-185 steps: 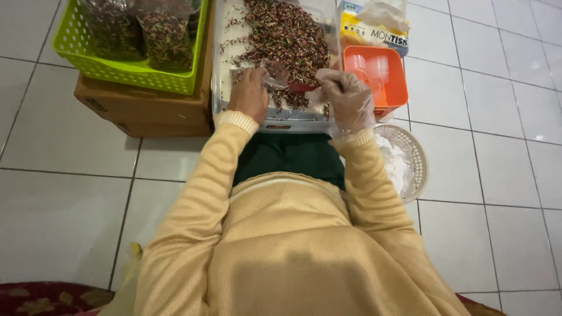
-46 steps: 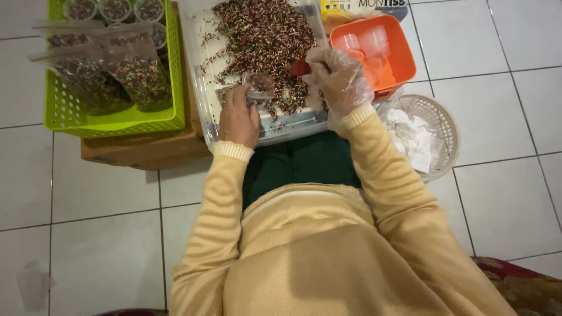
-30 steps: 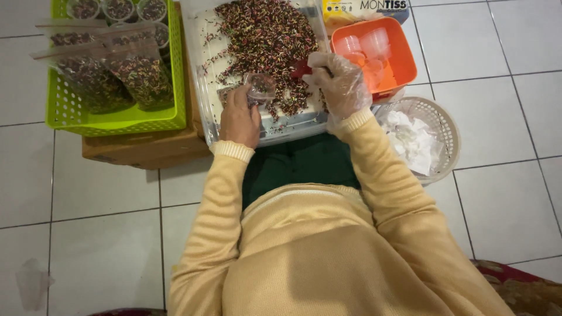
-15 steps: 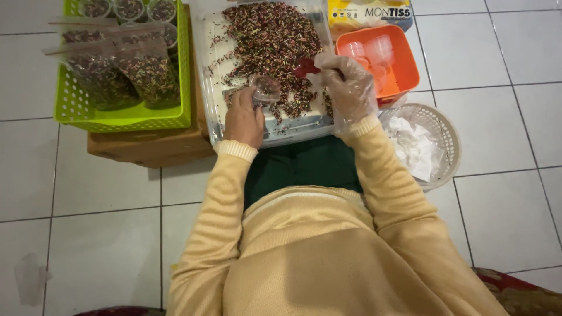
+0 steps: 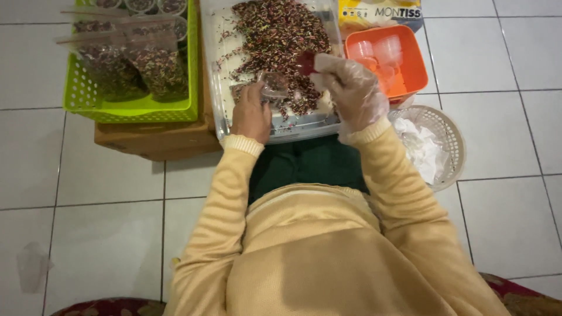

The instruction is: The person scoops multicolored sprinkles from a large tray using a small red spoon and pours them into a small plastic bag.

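Observation:
A clear plastic tub (image 5: 304, 126) in front of me holds a heap of dark mixed dried bits (image 5: 275, 35). My left hand (image 5: 250, 114), bare, holds a small clear plastic bag (image 5: 270, 86) over the tub's near edge. My right hand (image 5: 354, 88) wears a thin clear glove and grips a small red scoop (image 5: 305, 61), which sits just right of the bag's mouth above the heap.
A lime-green basket (image 5: 132, 108) with filled clear bags stands on a cardboard box (image 5: 158, 140) at the left. An orange tray (image 5: 413, 64) of small clear cups and a yellow tissue pack (image 5: 380, 11) lie at the right. A white round basket (image 5: 448, 137) holds crumpled plastic. White tiled floor around.
The view has shifted slightly. My gloved right hand with the red scoop has moved left from the orange tray's side towards the bag; my left hand keeps the bag at the tub's edge.

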